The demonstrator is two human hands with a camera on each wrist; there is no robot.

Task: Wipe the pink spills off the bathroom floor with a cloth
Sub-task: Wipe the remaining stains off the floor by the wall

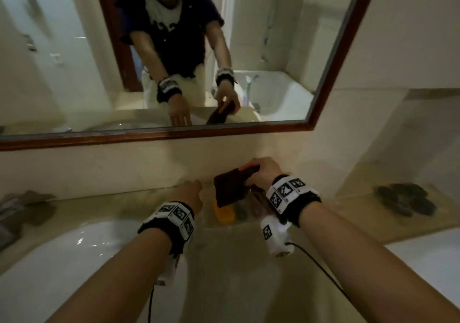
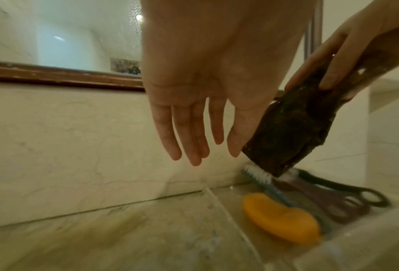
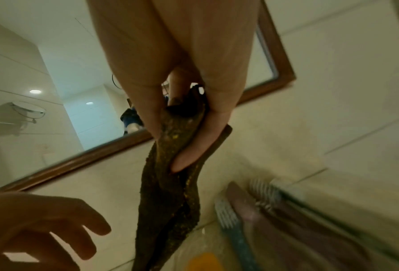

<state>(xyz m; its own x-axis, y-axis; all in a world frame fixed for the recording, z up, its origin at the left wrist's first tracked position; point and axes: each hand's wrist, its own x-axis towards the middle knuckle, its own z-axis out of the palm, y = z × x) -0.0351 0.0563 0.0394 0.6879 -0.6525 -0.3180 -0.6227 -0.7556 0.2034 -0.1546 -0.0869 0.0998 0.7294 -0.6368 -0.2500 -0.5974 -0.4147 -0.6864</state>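
Observation:
My right hand (image 1: 258, 171) pinches a dark brown cloth (image 1: 230, 188) by its top edge, and the cloth hangs down over the back of the bathroom counter. In the right wrist view the thumb and fingers (image 3: 189, 146) clamp the cloth (image 3: 170, 201) where it folds. From the left wrist view the same cloth (image 2: 293, 135) dangles above a tray. My left hand (image 1: 191, 193) hovers just left of it, fingers (image 2: 189, 139) straight and spread, holding nothing. No pink spill or floor shows in any view.
A clear tray (image 2: 228, 210) under the cloth holds an orange soap-like piece (image 2: 279, 218), toothbrushes (image 3: 230, 220) and dark scissors-like handles (image 2: 365, 198). A white sink basin (image 1: 74, 253) lies front left. The mirror (image 1: 174, 49) runs along the wall. Dark items (image 1: 405, 198) sit far right.

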